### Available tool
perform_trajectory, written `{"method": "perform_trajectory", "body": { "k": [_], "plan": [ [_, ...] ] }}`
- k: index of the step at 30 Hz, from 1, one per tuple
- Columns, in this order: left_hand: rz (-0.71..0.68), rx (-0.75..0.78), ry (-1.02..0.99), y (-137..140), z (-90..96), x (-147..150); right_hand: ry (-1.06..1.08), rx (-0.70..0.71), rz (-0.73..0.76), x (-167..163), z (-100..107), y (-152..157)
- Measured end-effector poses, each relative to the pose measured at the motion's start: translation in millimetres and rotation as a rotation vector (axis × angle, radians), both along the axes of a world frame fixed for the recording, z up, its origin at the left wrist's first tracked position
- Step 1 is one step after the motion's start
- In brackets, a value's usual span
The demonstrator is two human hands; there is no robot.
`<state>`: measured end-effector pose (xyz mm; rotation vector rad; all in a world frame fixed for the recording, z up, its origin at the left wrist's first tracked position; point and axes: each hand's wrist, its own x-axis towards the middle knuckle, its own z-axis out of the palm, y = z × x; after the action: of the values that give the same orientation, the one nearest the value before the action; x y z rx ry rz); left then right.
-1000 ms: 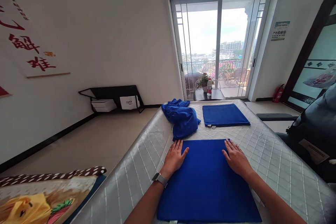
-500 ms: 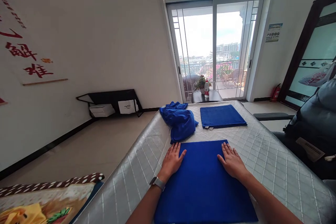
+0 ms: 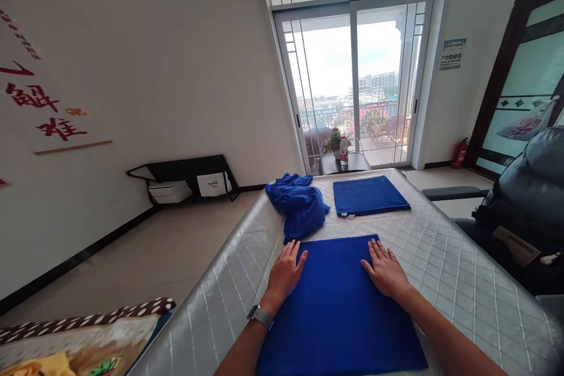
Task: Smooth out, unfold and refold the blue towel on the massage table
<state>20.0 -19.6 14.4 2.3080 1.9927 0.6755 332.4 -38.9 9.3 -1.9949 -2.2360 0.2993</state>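
Note:
A smooth blue cloth, squared off like a folded towel, lies flat on the silver quilted mattress. My left hand rests open on its far left corner, fingers pointing away from me. On the far right corner my right hand lies open, with the thumb spread inward. Just beyond my left hand is a crumpled blue cloth, bunched up near the mattress's left edge. Farther back sits a neatly folded blue cloth with small white tags at its near edge.
A dark chair with a bag on it stands along the right side. Past the mattress's far end is a small table bearing a plant and a bottle. A black rack lies by the left wall. Patterned bedding fills the lower left.
The whole view has shifted slightly. Both hands stay flat at the same corners of the near cloth, and the cloths have not visibly moved on the mattress.

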Motion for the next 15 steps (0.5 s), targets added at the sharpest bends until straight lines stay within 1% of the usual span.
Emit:
{"method": "perform_trajectory", "body": {
  "k": [1,3,6,8,9,11,13,15],
  "plan": [
    [-0.027,-0.01,-0.033,-6,4.3,11,0.003,0.001,0.001,0,0,0],
    [-0.133,-0.037,-0.072,-17,10.8,42,0.008,0.006,0.002,0,1,-1],
    [-0.36,-0.026,-0.021,-27,13.1,98,-0.005,0.02,-0.002,-1,1,-1],
    [-0.461,0.003,0.022,-24,10.4,131,-0.03,0.027,0.007,-1,1,-2],
    [-0.485,0.009,0.036,-20,8.2,145,-0.044,0.027,0.015,-1,1,-2],
    [-0.482,-0.01,0.058,-9,2.8,163,-0.058,0.025,0.028,-1,3,-3],
    [-0.447,-0.038,0.084,2,-3.2,170,-0.052,0.026,0.026,0,4,-4],
    [-0.407,-0.053,0.117,10,-8.6,165,-0.033,0.028,0.014,-1,5,-4]
  ]
}}
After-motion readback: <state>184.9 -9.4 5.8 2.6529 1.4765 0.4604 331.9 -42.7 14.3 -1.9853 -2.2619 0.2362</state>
